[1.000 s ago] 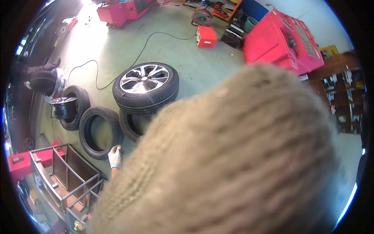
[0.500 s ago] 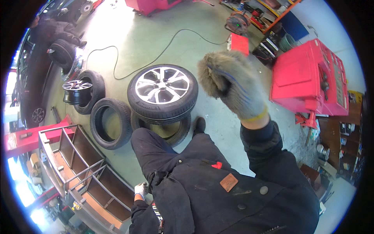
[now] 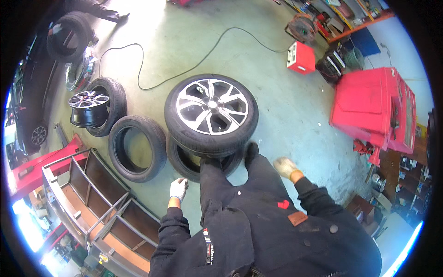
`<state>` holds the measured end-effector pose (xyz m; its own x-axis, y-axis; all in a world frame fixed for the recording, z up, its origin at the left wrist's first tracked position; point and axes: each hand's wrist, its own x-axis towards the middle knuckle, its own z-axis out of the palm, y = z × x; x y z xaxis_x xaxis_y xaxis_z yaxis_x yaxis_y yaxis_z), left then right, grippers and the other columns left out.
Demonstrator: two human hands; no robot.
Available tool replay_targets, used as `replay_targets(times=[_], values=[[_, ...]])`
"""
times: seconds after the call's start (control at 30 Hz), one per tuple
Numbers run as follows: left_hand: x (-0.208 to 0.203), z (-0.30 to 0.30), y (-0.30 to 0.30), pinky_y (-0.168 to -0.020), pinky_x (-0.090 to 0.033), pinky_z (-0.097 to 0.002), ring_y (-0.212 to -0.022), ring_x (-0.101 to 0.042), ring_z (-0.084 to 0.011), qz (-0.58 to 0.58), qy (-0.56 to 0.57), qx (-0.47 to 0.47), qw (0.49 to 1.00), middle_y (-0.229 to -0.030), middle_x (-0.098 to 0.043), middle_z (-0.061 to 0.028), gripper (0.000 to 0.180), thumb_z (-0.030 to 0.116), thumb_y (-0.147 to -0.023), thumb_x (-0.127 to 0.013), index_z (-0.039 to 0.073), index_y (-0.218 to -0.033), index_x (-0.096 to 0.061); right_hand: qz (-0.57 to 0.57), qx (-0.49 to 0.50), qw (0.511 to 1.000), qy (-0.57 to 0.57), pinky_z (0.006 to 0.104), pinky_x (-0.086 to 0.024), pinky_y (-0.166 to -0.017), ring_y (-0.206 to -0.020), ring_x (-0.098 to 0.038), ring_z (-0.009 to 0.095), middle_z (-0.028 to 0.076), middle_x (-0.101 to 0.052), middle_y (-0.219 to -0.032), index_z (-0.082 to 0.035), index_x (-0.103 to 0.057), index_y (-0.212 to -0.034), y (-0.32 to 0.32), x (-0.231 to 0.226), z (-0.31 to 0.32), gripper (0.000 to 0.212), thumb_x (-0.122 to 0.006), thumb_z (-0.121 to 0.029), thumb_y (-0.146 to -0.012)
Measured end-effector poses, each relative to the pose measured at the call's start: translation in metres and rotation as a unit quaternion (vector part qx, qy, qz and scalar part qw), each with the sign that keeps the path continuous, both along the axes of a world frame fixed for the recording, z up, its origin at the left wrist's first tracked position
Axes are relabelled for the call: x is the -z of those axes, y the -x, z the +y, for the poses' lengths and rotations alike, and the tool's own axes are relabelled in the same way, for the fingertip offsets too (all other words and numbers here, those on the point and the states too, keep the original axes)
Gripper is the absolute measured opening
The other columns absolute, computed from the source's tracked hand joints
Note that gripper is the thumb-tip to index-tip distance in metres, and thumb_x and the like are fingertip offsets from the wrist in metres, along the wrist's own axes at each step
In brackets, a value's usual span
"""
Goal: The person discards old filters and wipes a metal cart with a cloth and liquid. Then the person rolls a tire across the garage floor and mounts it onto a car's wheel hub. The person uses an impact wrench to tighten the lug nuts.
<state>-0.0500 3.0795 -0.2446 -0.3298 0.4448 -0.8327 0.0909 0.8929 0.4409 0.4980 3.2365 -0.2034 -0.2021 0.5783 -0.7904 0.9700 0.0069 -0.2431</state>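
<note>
Tyre's on for the wheel (image 3: 213, 105), lying face-up atop a 2nd tyre (image 3: 174, 159) by yr feet; other rim (image 3: 87, 117), off L, is still bare. Yr L hand (image 3: 178, 188) & R hand (image 3: 286, 167) flank yr legs, off the wheel; fingers look curled, can't tell how tight.

A vehicle repair workshop, most likely a tyre shop. A spoked wheel with its tyre on (image 3: 213, 105) lies flat at twelve o'clock; at nine, a loose tyre (image 3: 158, 147) rests on the bare greenish floor (image 3: 277, 99). Towards half past nine come a bare rim (image 3: 88, 115) and a dark car (image 3: 34, 106). A cable reel (image 3: 302, 29) sits at one, a bulky red machine (image 3: 360, 99) between two and three.
</note>
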Motion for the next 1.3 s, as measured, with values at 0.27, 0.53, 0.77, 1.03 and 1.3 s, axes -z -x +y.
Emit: replay_targets(times=[0.27, 0.53, 0.77, 1.03, 1.3], values=[[0.006, 0.08, 0.028, -0.063, -0.053, -0.0331, -0.064, -0.066, -0.0146, -0.075, 0.061, -0.009, 0.995, -0.083, -0.078, -0.0087, 0.028, 0.021, -0.102, -0.068, -0.004, -0.11, -0.079, 0.044, -0.073, 0.996, -0.03, 0.0518, -0.053, -0.107, -0.125, -0.066, 0.047, 0.027, -0.072, -0.126, 0.0, -0.074, -0.118, 0.104, -0.015, 0.073, 0.042, -0.047, -0.031, -0.107], [-0.065, 0.185, -0.043, -0.075, -0.061, -0.0415, -0.075, -0.077, -0.027, -0.098, -0.004, 0.169, 0.981, -0.103, -0.08, -0.0192, 0.046, 0.034, -0.102, -0.067, 0.003, -0.135, -0.074, 0.112, 0.113, 0.986, -0.054, 0.0538, -0.054, -0.098, -0.114, -0.07, 0.047, 0.026, -0.075, -0.12, -0.003, -0.075, -0.118, 0.108, -0.028, 0.148, 0.049, -0.051, -0.044, -0.105], [-0.081, 0.226, -0.115, -0.076, -0.059, -0.0407, -0.079, -0.074, -0.025, -0.082, -0.055, 0.233, 0.967, -0.095, -0.077, -0.0154, 0.046, 0.038, -0.103, -0.071, 0.003, -0.132, -0.073, -0.028, 0.078, 0.995, 0.058, 0.0523, -0.057, -0.103, -0.113, -0.075, 0.043, 0.024, -0.079, -0.122, -0.003, -0.082, -0.114, -0.047, 0.063, 0.125, 0.039, -0.064, -0.032, -0.096], [-0.065, 0.222, -0.101, -0.079, -0.06, -0.0389, -0.087, -0.075, -0.0239, -0.03, -0.04, 0.275, 0.96, -0.105, -0.078, -0.0132, 0.035, 0.035, -0.109, -0.065, 0.013, -0.135, -0.076, -0.097, 0.113, 0.987, 0.059, 0.0449, -0.061, -0.093, -0.098, -0.079, 0.032, 0.016, -0.084, -0.103, -0.002, -0.082, -0.108, -0.113, 0.101, 0.08, 0.045, -0.057, -0.039, -0.102], [-0.036, 0.218, -0.085, -0.093, -0.063, -0.049, -0.106, -0.076, -0.0413, 0.007, -0.119, 0.37, 0.921, -0.129, -0.072, -0.019, 0.051, 0.019, -0.087, -0.074, 0.014, -0.137, -0.07, 0.008, 0.235, 0.967, 0.094, 0.042, -0.06, -0.089, -0.09, -0.077, 0.03, 0.013, -0.084, -0.097, -0.002, -0.083, -0.103, -0.018, 0.026, 0.106, 0.043, -0.059, -0.037, -0.098]])
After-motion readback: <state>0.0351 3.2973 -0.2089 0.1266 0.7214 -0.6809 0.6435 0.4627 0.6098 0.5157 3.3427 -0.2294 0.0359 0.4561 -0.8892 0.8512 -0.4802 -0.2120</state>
